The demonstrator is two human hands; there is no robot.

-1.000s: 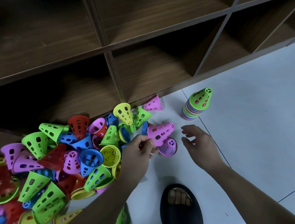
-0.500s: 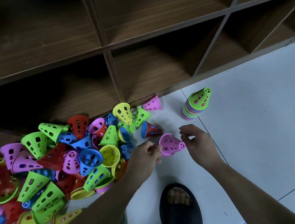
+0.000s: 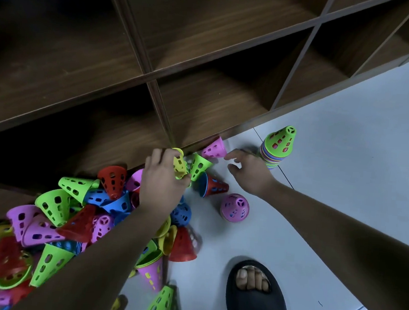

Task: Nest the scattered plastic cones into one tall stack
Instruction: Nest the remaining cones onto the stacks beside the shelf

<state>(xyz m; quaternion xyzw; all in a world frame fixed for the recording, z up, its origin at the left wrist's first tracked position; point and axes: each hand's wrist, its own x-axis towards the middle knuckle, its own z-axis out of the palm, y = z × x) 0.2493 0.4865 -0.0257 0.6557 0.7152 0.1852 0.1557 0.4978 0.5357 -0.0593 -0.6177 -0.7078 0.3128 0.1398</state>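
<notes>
Gathering now: the left hand (image 3: 164,183) curls its fingers round a yellow perforated plastic cone (image 3: 179,165) at the far edge of the loose multicoloured cone heap (image 3: 51,228), while the right hand (image 3: 250,173), fingers spread and empty, hovers just beside a pink perforated plastic cone (image 3: 214,147). The green-topped stack of nested cones (image 3: 277,146) stands just right of that hand; next, each pick probably needs seating squarely over it.

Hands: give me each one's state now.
Left hand: grips the yellow cone.
Right hand: open, holding nothing, by the pink cone.
</notes>
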